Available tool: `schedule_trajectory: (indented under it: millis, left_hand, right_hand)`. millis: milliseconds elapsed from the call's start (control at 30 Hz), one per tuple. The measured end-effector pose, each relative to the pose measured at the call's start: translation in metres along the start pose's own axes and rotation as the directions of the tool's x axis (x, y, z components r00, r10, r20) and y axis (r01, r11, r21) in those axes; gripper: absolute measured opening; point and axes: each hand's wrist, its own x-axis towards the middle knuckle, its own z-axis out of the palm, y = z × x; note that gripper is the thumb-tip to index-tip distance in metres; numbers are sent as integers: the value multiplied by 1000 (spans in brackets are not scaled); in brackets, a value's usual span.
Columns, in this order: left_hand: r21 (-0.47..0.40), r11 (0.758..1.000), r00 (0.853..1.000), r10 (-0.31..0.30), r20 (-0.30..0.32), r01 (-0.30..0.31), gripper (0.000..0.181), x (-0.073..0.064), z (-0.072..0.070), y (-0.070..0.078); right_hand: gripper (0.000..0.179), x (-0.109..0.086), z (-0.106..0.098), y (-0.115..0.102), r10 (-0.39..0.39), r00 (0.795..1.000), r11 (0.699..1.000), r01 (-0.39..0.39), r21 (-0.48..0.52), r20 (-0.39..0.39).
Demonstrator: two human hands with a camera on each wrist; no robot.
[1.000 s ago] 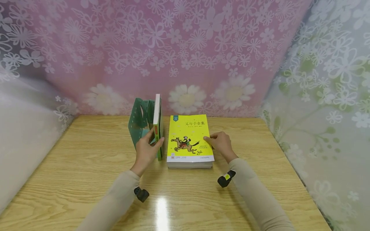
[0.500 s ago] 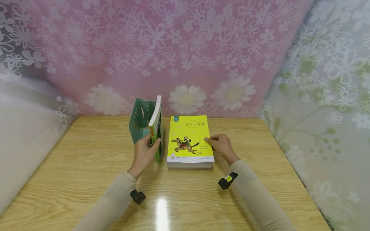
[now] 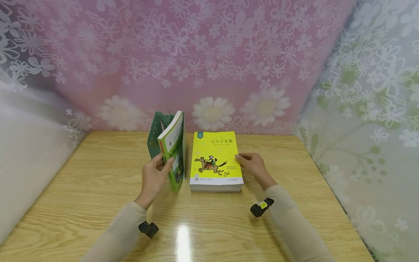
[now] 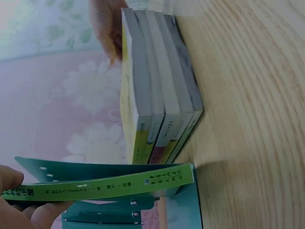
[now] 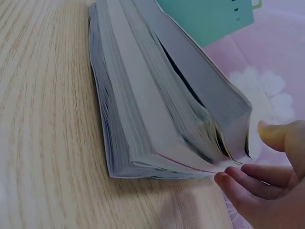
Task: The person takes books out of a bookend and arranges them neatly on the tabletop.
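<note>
My left hand point(image 3: 154, 178) grips a green paperback book point(image 3: 176, 165) by its spine, thumb on the front cover and fingers on the other side. The book stands tilted, its cover turned partly to the right, in front of the teal perforated book holder point(image 3: 154, 133). In the left wrist view the book's green spine point(image 4: 109, 185) overlaps the holder. To the right lies a stack of several books with a yellow book point(image 3: 214, 153) on top, cover up. My right hand point(image 3: 255, 166) is at the stack's right side, its fingertips along the edges in the right wrist view.
A wooden table point(image 3: 209, 225) carries everything. Behind it hangs a pink flowered curtain point(image 3: 209, 54), and a pale flowered one point(image 3: 366, 127) stands on the right. Small black cameras point(image 3: 148, 229) are strapped to both wrists.
My left hand has drawn the green book toward me and left, out from the holder, and its front cover has turned into view. My right hand has shifted only slightly at the stack.
</note>
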Motion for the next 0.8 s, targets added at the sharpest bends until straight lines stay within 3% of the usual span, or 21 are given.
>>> schedule_trajectory:
  millis: [167,367,800]
  left_hand:
    - [-52,998,999,-44,3,44,36,0,-12,3]
    - [-77,993,996,-86,4,86,39,-2,-25,6]
    - [-38,997,998,-67,12,67,43,-10,-46,19]
  right_hand:
    - [58,-3,-7,5,3,1000,1000,-3,17,9]
    - [61,-9,-15,7,-48,999,999,48,7,-8]
    - [74,-17,-18,6,-94,995,993,92,71,19]
